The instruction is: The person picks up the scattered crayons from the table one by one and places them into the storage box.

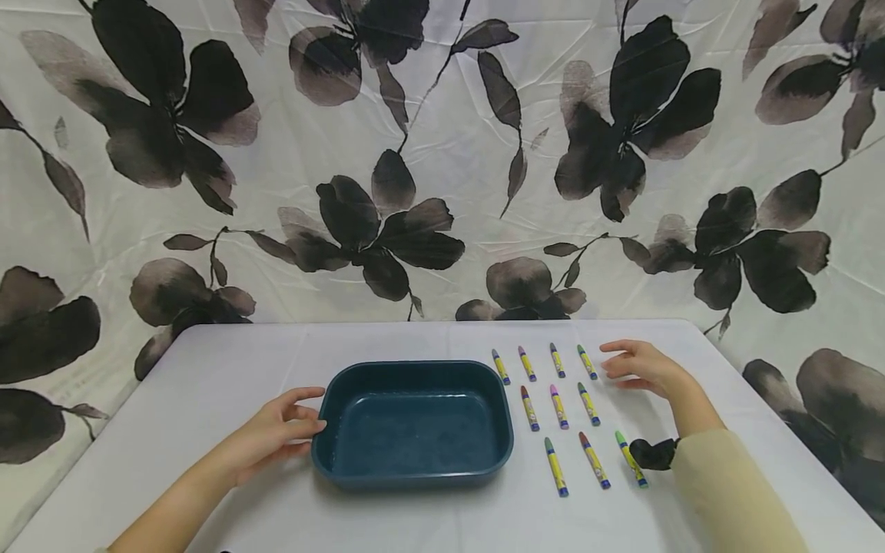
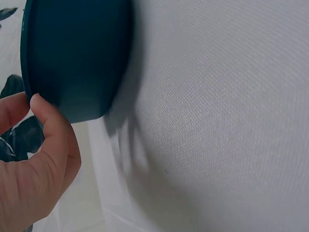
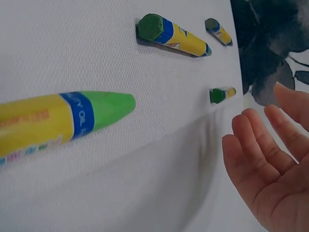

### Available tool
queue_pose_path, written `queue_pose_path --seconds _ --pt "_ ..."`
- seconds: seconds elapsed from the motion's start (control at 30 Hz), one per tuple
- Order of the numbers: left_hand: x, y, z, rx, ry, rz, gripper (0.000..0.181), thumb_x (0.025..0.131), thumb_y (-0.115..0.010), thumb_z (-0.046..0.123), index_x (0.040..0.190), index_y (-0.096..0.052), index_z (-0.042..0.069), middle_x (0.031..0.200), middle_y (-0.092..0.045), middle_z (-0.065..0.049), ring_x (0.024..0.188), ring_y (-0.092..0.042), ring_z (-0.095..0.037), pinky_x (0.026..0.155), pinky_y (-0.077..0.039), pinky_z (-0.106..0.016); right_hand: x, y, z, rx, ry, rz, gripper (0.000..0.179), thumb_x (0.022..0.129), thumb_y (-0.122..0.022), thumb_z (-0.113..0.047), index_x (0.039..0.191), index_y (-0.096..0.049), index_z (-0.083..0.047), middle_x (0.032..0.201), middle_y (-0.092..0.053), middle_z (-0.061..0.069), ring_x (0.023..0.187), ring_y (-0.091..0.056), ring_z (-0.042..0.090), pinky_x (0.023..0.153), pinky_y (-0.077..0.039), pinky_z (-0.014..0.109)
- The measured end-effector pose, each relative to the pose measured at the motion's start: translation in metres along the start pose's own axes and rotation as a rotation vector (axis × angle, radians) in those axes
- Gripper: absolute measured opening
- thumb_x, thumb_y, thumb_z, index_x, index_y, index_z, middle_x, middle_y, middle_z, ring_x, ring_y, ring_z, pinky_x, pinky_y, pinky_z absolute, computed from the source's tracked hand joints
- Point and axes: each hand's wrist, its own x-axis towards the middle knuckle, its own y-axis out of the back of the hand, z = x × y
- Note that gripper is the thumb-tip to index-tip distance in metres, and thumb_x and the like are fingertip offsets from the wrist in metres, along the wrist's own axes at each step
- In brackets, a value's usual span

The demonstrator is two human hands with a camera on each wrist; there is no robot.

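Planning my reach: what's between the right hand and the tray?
Crayons of the back and middle rows lie between right hand and tray, head view shows.

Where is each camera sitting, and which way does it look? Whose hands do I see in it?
Head: on the person's head, looking forward and down at the teal tray and ten oil pastels; the left hand, right hand and both forearms show.
Left wrist: on that wrist, facing the tray's outside; only the left hand shows, at the rim.
Right wrist: on that wrist, facing four pastels; only the right hand shows, touching none.
Shared: head and right wrist both see the bright-green pastel.
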Motion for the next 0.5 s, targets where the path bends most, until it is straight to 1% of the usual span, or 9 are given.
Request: queue_pose_path --seconds 0.2,0.3,0.4,0.5 --pt "0.0 0.0 0.0 -0.011 -0.006 -0.041 0.069 0.089 -0.061 0.013 0.142 -0.02 -0.007 0.093 -0.05 -0.007 0.08 -0.054 -0.014 0.07 -0.05 -0.024 0.015 -0.01 0.007 -0.019 -0.054 0.039 0.054 0.089 -0.061 -0.012 0.133 -0.038 0.008 0.103 -0.054 0.014 0.078 -0.057 0.016 0.07 -0.05 0.028" --pt "-0.002 0.0 0.001 -0.012 0.002 -0.044 0.069 0.089 -0.06 0.013 0.141 -0.021 -0.008 0.091 -0.051 -0.007 0.08 -0.053 -0.014 0.07 -0.05 -0.024 0.02 -0.015 0.008 -0.049 -0.075 0.071 0.05 0.089 -0.061 -0.013 0.13 -0.041 0.007 0.099 -0.054 0.012 0.075 -0.055 0.015 0.066 -0.049 0.026" --pt "-0.001 0.0 0.003 -0.002 0.007 -0.03 0.068 0.089 -0.061 0.012 0.141 -0.022 -0.008 0.092 -0.05 -0.007 0.08 -0.053 -0.015 0.07 -0.05 -0.024 0.026 -0.019 0.007 -0.092 -0.067 0.111 0.047 0.088 -0.061 -0.013 0.127 -0.045 0.007 0.092 -0.052 0.01 0.071 -0.052 0.014 0.062 -0.047 0.025" --pt "0.001 0.0 0.005 0.012 0.001 -0.018 0.068 0.088 -0.062 0.011 0.141 -0.024 -0.007 0.092 -0.049 -0.007 0.081 -0.052 -0.016 0.07 -0.05 -0.025 0.034 -0.023 0.007 -0.173 -0.023 0.16 0.046 0.086 -0.063 -0.014 0.123 -0.049 0.01 0.084 -0.052 0.009 0.065 -0.049 0.013 0.058 -0.045 0.024"
